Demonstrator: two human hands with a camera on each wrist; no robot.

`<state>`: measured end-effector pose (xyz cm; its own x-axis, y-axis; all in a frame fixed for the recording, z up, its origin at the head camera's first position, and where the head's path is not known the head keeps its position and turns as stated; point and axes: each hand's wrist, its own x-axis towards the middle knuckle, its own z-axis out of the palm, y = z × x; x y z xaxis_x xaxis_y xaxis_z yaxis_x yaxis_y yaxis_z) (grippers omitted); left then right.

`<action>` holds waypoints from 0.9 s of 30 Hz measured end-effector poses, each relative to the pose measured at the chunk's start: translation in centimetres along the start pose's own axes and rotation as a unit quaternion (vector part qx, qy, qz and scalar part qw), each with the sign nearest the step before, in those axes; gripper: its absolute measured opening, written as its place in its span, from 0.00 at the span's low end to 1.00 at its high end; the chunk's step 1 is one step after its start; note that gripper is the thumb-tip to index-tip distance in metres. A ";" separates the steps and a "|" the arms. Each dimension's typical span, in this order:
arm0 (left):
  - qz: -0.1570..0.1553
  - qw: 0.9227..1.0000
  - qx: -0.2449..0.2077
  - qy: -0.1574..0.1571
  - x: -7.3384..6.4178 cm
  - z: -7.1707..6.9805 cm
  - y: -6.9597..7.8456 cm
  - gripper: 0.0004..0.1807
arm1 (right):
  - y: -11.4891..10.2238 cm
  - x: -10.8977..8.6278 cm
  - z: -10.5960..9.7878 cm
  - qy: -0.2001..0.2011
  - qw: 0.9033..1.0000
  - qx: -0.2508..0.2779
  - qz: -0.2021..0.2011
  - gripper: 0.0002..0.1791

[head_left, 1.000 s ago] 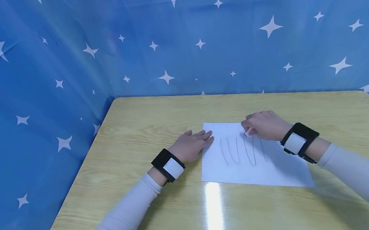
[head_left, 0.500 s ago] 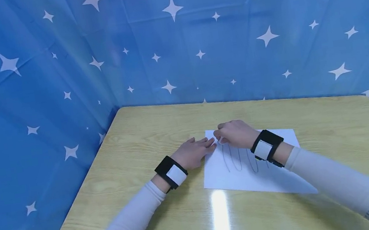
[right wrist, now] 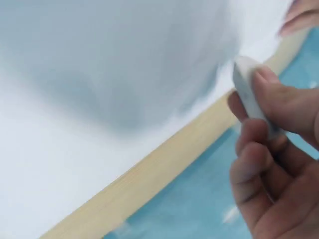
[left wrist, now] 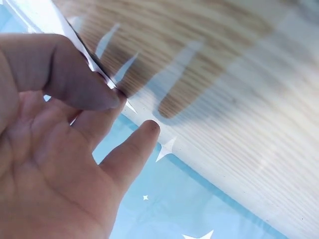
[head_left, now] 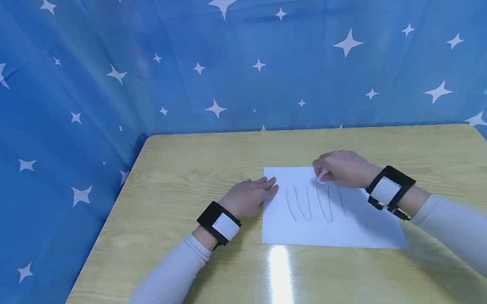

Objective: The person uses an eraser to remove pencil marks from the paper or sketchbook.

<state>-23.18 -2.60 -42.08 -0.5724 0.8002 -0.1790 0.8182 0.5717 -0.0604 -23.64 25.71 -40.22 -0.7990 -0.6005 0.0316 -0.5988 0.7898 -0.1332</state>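
A sheet of white paper (head_left: 330, 237) lies on the table, marked with a wavy run of thin pencil lines (head_left: 309, 206). My left hand (head_left: 247, 199) rests with its fingertips on the paper's upper left edge, fingers spread. In the left wrist view its thumb and fingertips (left wrist: 152, 128) are at the sheet's edge. My right hand (head_left: 346, 167) pinches a small white eraser (right wrist: 247, 89) between thumb and curled fingers. That eraser is low over the sheet, near the tops of the middle pencil lines, and the fingers partly hide it.
A wooden table (head_left: 191, 180) extends on all sides of the sheet. Blue cloth (head_left: 287, 62) with white stars hangs behind it and along its left side. Both wrists wear black straps, the left strap (head_left: 218, 223) bearing a white patch. Light glares off the tabletop in front of the paper.
My right hand went left with the eraser, to the first pencil lines, then came back right to the middle ones. The left hand stayed at the paper's edge. The head view shifted slightly.
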 end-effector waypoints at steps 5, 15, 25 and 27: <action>0.015 1.000 0.005 0.023 0.4 1.0 0.8 0.28 | -3.8 3.9 1.3 -0.009 0.999 -0.007 -0.036 0.06; -0.014 1.000 0.007 -0.007 0.3 -0.2 -0.4 0.29 | 0.5 -0.7 -0.2 -0.014 0.999 -0.045 0.009 0.06; -0.045 0.998 0.029 0.014 -0.6 0.1 1.2 0.27 | 1.9 -2.9 -0.5 -0.022 0.999 -0.034 0.024 0.07; -0.048 0.998 0.027 0.017 -0.8 0.2 1.6 0.27 | 1.8 -3.1 -0.4 -0.026 0.999 -0.031 0.033 0.07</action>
<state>-21.37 -2.36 -42.27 -0.6492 0.7484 -0.1358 0.7605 0.6363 -0.1291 -22.28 29.08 -40.16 -0.8342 -0.5509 -0.0263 -0.5480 0.8333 -0.0726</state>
